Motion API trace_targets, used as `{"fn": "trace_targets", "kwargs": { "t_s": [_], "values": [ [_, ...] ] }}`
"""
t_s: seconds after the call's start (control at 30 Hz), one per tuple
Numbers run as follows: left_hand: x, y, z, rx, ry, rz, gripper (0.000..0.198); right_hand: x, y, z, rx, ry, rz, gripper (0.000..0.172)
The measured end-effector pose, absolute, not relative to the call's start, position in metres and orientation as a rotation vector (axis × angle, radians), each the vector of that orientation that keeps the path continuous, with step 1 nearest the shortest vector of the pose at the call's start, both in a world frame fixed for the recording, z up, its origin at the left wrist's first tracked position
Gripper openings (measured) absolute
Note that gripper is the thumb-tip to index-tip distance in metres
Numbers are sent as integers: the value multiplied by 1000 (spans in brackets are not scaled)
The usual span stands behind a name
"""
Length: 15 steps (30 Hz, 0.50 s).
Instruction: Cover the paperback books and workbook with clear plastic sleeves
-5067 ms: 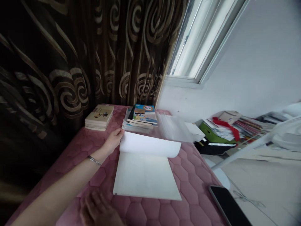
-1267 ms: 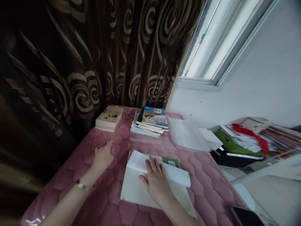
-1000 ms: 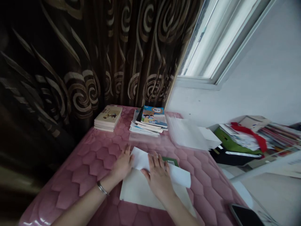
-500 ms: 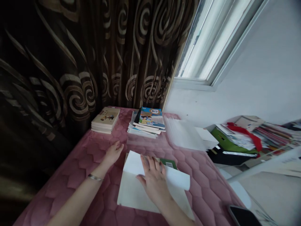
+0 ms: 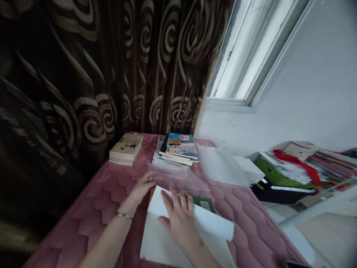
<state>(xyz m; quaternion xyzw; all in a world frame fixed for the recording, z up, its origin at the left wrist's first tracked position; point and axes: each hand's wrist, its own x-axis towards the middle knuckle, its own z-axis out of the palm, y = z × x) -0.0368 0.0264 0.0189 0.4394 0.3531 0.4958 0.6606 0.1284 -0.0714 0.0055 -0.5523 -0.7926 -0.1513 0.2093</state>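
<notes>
An open book lies before me, its pale inner page (image 5: pixel 164 238) facing up. A white flap (image 5: pixel 209 219) is folded across its far part, and a green cover patch with a barcode (image 5: pixel 205 205) shows beyond. My right hand (image 5: pixel 181 216) presses flat on the flap, fingers spread. At the far left corner of the book, my left hand (image 5: pixel 142 189) wears a bracelet and pinches the left edge of a clear plastic sheet (image 5: pixel 178 178). That sheet stands partly raised behind the book.
A stack of tan books (image 5: pixel 126 149) stands at the far left of the pink quilted surface (image 5: pixel 108 201). Textbooks (image 5: pixel 181 147) are piled at the back middle. Clear plastic covers (image 5: pixel 220 163) lie right of them. A green box with papers (image 5: pixel 270 171) and a dark phone edge (image 5: pixel 295 264) are at right.
My left hand has moved forward and right and taken hold of the clear plastic sheet, whose near edge has lifted. My right hand stays on the white flap. The view has tilted slightly up.
</notes>
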Motion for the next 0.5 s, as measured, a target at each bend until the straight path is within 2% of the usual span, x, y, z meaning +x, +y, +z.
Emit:
{"fn": "trace_targets", "kwargs": {
  "t_s": [0.1, 0.23, 0.5],
  "values": [
    [-33, 15, 14, 992, 760, 1142, 58, 131, -73, -1, -1536, -2210, -430, 65],
    [-32, 8, 14, 997, 692, 1135, 63, 134, -73, -3, -1504, -2241, -448, 58],
    [-34, 5, 9, 1036, 619, 1068, 80, 134, -66, -4, -1488, -2307, -408, 56]
  ]
}}
